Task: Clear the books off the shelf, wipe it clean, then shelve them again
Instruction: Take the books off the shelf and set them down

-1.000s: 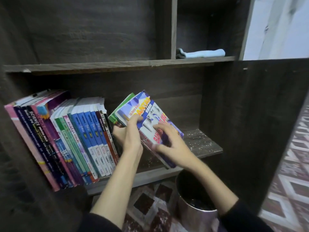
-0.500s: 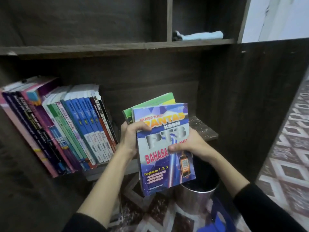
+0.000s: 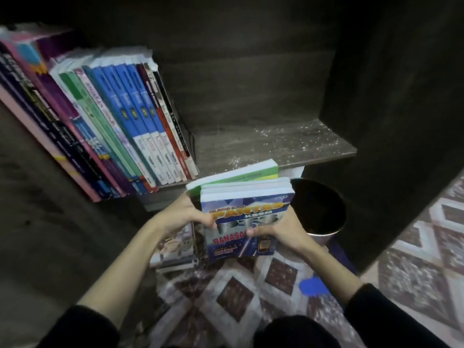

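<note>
I hold a small stack of books [image 3: 247,204] in front of the shelf, a blue-covered one on top and a green one behind it. My left hand [image 3: 183,217] grips the stack's left edge and my right hand [image 3: 278,231] grips its right side, thumb on the cover. The stack hangs low over the patterned floor. A row of leaning books [image 3: 100,126] fills the left part of the dark wooden shelf [image 3: 276,146], whose right part is bare and dusty with white specks.
A metal bin [image 3: 319,212] stands on the floor under the shelf's right end. Another pile of books [image 3: 175,249] lies on the floor below my left hand. Dark cabinet walls close both sides. A blue object [image 3: 313,285] lies by my right forearm.
Both hands pulled the stack off the shelf and lowered it toward the floor. My view tilted down, so the upper shelf with the blue cloth is out of sight.
</note>
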Available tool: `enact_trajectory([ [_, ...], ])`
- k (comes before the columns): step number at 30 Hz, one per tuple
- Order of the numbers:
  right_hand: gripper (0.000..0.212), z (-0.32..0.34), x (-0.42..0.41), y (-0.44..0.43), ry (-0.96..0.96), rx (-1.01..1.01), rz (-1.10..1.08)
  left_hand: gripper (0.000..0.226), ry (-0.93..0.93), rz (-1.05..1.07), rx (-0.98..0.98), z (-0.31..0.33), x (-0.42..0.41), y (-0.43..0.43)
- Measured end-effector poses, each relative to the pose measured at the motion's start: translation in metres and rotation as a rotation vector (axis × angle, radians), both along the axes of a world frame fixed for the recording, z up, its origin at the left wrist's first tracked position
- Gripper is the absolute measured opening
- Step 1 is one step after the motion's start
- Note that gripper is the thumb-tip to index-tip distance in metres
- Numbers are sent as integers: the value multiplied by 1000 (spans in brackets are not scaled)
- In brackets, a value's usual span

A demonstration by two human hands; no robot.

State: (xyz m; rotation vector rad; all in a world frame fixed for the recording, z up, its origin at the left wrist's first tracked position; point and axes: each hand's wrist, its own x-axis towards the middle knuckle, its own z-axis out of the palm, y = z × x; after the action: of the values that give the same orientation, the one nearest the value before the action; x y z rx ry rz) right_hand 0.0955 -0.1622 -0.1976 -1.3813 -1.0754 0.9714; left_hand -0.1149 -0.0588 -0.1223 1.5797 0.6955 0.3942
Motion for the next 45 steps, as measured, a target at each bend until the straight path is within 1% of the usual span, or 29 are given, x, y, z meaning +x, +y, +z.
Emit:
enact_trajectory([
  [4,91,-53,-9,8,20,-91,-8,68,149,87,-35,-55,-16,8],
  [6,89,-75,-13,10,37,-140,3,63,252,96,-34,-86,-22,12],
  [8,86,-95,-16,11,79,-179,6,65,292,129,-87,-108,-23,14],
  [10,89,-116,-17,16,143,-217,2,53,249,221,-162,-126,-16,16],
  [13,90,-142,-18,27,255,-298,-2,65,111,365,-345,-156,-8,25],
  [15,88,-155,-17,36,341,-354,-23,63,46,488,-414,-179,-4,32],
  [16,85,-161,-16,41,384,-388,-38,55,21,546,-455,-187,-1,33],
  [18,82,-173,-14,51,445,-451,-43,33,56,619,-442,-203,8,39],
  [20,79,-185,-12,61,480,-510,-49,21,96,625,-447,-217,15,43],
  [23,60,-202,-7,72,539,-572,-73,38,127,542,-524,-249,20,47],
  [24,55,-204,-5,76,546,-583,-49,36,138,530,-542,-257,20,47],
  [25,50,-206,-2,81,539,-588,-14,30,154,512,-539,-265,22,46],
  [27,36,-212,5,95,455,-566,18,19,204,474,-564,-281,27,47],
  [29,34,-215,11,111,341,-541,33,18,264,467,-563,-286,31,47],
  [32,41,-224,14,130,218,-528,112,21,279,487,-560,-295,35,51],
  [34,50,-231,16,140,150,-585,139,27,292,477,-549,-300,39,56],
  [36,57,-239,19,151,110,-631,141,29,301,488,-554,-307,41,60],
  [38,63,-241,18,161,107,-681,118,36,286,531,-599,-319,43,63],
  [39,63,-242,16,164,109,-708,94,41,283,558,-618,-323,43,64],
  [41,49,-242,14,168,152,-765,54,47,279,600,-635,-329,45,67],
  [42,46,-244,15,169,191,-787,60,50,269,623,-647,-331,47,70],
  [44,43,-248,14,171,286,-787,70,56,260,698,-649,-332,49,79],
  [45,38,-250,12,172,314,-772,35,62,280,736,-628,-332,50,84],
])
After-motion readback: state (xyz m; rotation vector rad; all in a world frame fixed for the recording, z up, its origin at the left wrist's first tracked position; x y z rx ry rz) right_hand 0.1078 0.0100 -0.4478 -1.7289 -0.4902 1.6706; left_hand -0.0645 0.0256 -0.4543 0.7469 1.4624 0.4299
